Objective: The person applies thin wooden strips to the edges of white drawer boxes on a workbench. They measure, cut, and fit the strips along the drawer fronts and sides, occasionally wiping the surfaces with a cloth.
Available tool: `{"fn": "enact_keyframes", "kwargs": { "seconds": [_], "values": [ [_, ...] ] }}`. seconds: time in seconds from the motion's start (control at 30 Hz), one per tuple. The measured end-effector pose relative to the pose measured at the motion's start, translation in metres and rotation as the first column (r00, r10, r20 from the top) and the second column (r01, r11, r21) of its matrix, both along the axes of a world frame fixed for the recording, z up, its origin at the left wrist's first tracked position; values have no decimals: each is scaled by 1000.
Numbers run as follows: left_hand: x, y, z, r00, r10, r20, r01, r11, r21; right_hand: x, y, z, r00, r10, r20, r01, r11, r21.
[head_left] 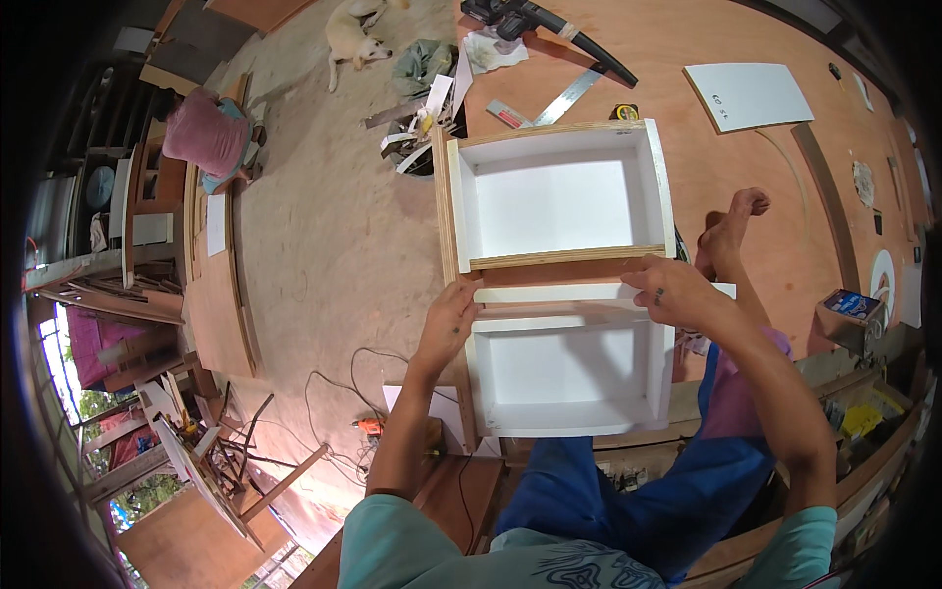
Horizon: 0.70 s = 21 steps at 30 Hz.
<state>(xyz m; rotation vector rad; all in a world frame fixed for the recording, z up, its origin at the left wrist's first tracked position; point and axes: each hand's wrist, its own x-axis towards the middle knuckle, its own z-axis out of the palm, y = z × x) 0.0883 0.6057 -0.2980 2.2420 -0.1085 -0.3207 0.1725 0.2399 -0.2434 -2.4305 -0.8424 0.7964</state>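
Observation:
A narrow white strip of board (559,294) lies crosswise between two shallow white boxes that look like drawers. My left hand (450,322) is closed at the strip's left end, fingertips against it. Farther along, my right hand (675,294) pinches the strip, whose right end sticks out past the hand. Beyond the strip is the far box (554,201), open side up, with bare plywood edges. The near box (564,378) rests close to my lap, also open side up. A long plywood-edged board (442,206) runs along the left side of the far box.
On the wooden worktop are a metal square (564,98), a tape measure (624,112), a black power tool (535,25) and a white panel (751,96). My bare foot (726,236) rests there too. Floor-side are a scrap bin (412,157), an orange drill (369,426), a dog (355,34) and another person (208,135).

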Motion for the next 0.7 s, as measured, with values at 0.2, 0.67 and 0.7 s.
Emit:
{"fn": "enact_keyframes", "kwargs": {
  "seconds": [0.2, 0.67, 0.7],
  "values": [
    [45, 19, -24, 916, -294, 272, 126, 856, 501, 12, 39, -22, 989, 49, 143, -28, 989, -144],
    [58, 15, -37, 907, -333, 259, 77, 734, 675, 22, 77, -39, 994, -32, 105, 54, 975, -213],
    [56, 15, -38, 910, -324, 259, 71, 736, 673, 22, 78, -38, 995, -20, 97, 43, 971, -235]
  ]
}}
